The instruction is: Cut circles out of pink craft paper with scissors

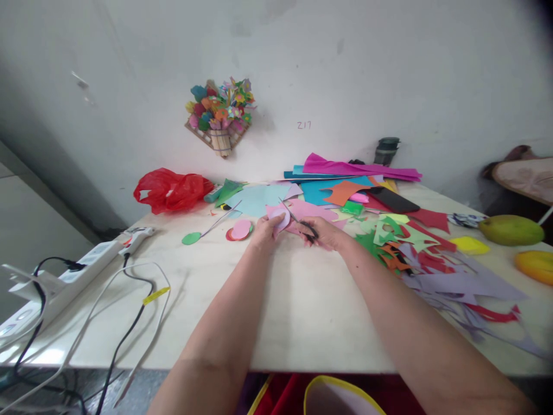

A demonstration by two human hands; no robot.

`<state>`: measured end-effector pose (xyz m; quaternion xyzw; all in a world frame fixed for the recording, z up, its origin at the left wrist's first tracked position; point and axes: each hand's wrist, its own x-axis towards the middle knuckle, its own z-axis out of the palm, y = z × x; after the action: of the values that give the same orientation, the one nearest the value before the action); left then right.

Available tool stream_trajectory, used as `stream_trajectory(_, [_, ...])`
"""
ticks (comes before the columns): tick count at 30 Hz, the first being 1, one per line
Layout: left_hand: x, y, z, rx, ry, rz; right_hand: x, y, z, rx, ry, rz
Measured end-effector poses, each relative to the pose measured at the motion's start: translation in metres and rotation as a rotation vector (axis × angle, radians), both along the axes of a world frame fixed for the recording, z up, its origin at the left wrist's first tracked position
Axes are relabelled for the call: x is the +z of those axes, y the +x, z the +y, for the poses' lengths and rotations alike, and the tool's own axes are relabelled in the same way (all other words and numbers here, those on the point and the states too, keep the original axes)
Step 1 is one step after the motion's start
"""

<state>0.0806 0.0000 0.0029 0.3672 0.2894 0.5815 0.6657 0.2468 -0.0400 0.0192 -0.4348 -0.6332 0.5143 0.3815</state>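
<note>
My left hand (266, 229) pinches a round lilac paper piece (283, 218) together with pink paper (279, 230) at the middle of the table. In my right hand (327, 231) is a pair of scissors (311, 232) with dark handles, its blades pointing up and left beside the lilac round. More pink paper (317, 212) lies flat just behind both hands. Left of my left hand rests a small stack of cut rounds (241, 229), pink on top with red and green showing below. Further left is a green round (191, 238) next to a thin stick (221, 219).
Coloured paper scraps (432, 259) spread over the right side near a dark phone (393, 199) and a green mango (512, 229). Paper sheets (337, 190) and a red plastic bag (170, 190) lie at the back. A power strip (69, 282) with cables runs along the left.
</note>
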Motion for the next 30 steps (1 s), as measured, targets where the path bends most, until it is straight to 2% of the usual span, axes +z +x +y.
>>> stream_trajectory(9, [0.0029, -0.0005, -0.0024, -0.034, 0.005, 0.003, -0.002, 0.002, 0.0013, 0.006, 0.01, -0.002])
stream_trajectory(18, [0.0013, -0.0008, 0.0, -0.016, 0.005, -0.002, -0.0008, 0.0014, 0.0003, -0.007, 0.0, -0.012])
stream_trajectory(30, [0.0045, -0.006, -0.0039, -0.02, -0.021, 0.014, 0.0064, 0.0028, -0.0036, 0.01, 0.013, -0.06])
